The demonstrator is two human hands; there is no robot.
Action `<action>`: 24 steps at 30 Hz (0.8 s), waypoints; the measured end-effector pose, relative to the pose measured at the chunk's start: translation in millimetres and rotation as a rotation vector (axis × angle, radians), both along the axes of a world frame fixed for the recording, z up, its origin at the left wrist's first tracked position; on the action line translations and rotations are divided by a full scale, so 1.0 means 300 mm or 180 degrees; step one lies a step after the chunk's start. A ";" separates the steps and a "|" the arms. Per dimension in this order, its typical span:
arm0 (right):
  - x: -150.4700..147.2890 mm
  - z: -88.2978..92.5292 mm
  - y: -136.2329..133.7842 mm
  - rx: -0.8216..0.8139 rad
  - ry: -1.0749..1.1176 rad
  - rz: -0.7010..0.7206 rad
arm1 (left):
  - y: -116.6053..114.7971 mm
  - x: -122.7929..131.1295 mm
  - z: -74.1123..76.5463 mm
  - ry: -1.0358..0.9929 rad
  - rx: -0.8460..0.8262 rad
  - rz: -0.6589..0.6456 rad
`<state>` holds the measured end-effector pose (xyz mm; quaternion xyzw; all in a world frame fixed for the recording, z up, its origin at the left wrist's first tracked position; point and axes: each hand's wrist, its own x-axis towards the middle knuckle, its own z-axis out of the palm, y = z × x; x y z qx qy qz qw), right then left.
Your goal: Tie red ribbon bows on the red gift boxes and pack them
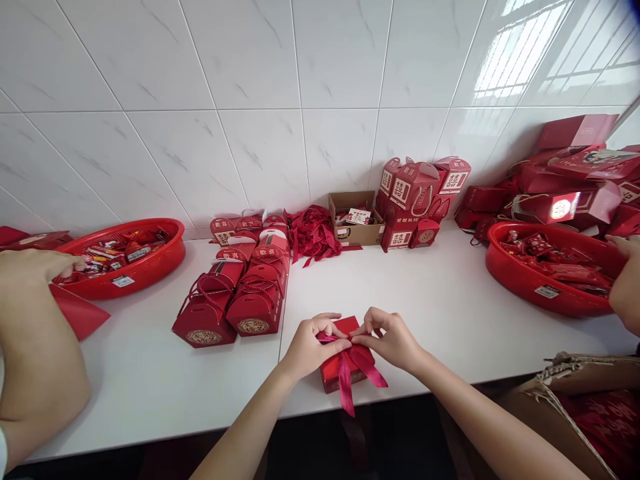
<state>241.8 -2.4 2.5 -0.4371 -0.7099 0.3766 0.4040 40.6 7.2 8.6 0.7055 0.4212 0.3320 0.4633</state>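
one red box [330, 371] sits on the white table [430, 287], near edge, middle, between my two hands. one ribbon [345, 383] lies over it, two tails hanging down its near side. my left hand [310, 343] pinches the ribbon, thumb and finger together; my right hand [395, 339] pinches it too, just beside. my fingertips cover the knot, so i cannot tell its shape.

left of me stand two rows of handled boxes [255, 297]; they overlap too much for me to count. beyond are one ribbon heap [315, 233], one small carton [357, 235] of cards, and one stack of boxes [413, 200]. two red baskets hold packets, one left [155, 270], one right [515, 283], each with another person's hand by it: left hand-side [45, 267], right hand-side [625, 283]. one pile of boxes [560, 173] fills the far right; one torn carton [530, 403] stands near right.
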 end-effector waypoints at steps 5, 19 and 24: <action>-0.009 -0.008 -0.003 -0.0280 0.0408 -0.0239 | 0.001 0.001 -0.005 -0.0057 0.0004 0.0062; -0.019 -0.024 -0.006 -0.0437 0.0695 -0.0431 | 0.003 -0.002 -0.010 -0.0158 -0.0017 -0.0050; -0.011 -0.036 -0.012 -0.0244 0.0586 -0.0639 | 0.003 0.001 -0.015 -0.0192 -0.0024 -0.0016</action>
